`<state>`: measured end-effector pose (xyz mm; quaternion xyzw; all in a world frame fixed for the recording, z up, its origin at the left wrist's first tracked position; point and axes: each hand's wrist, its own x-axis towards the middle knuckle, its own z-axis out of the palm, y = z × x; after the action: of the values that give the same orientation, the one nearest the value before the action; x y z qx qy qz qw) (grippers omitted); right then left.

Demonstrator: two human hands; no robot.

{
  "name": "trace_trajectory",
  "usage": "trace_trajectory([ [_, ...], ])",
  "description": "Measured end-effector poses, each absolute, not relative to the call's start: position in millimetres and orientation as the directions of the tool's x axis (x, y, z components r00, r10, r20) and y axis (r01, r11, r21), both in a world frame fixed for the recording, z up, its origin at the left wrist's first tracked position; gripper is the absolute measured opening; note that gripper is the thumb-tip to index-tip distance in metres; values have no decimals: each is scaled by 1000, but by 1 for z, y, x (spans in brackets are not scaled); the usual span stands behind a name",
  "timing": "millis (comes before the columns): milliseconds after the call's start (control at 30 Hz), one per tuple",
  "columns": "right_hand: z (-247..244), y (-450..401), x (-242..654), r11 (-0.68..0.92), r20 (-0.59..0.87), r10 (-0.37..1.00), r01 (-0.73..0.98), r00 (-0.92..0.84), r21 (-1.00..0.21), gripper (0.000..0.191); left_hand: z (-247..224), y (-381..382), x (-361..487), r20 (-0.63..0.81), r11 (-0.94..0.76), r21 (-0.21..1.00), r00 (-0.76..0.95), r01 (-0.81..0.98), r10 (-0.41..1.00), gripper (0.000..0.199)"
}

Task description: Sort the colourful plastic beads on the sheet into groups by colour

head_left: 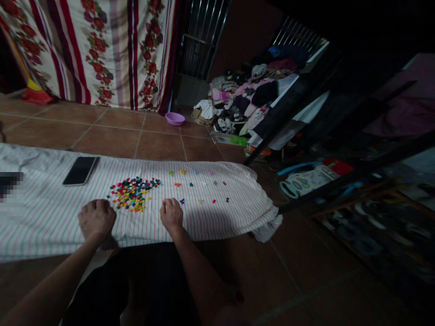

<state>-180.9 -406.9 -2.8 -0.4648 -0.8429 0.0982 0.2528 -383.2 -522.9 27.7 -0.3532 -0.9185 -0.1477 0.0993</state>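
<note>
On the striped cloth lies a pile of small coloured pieces (131, 192), too small to tell their exact kind. My left hand (97, 219) rests knuckles up at the cloth's near side, just left of the pile; its fingers are curled under and hide whatever they may hold. To the pile's right, my right hand (171, 213) is closed with its fingertips bent together on the cloth; its contents do not show. Beside it sits a purple cluster (182, 201). Farther right, small single-colour groups stand in rows, among them an orange group (177, 184) and a yellow group (182, 172).
A dark-screened phone (80, 171) lies on the striped cloth (210, 226), left of the pile. Beyond, a purple basin (175, 119) stands on the tiled floor (117, 121). A heap of clothes and shoes (244, 97) is at the back, and a dark metal post (272, 136) rises at right.
</note>
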Motion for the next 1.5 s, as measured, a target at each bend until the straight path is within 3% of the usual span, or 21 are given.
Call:
trace_trajectory([
  [1500,-10,-406,-178,576,363,814,711,-453,-403,16,21,-521,-387,302,724,175,-736,668,606,39],
])
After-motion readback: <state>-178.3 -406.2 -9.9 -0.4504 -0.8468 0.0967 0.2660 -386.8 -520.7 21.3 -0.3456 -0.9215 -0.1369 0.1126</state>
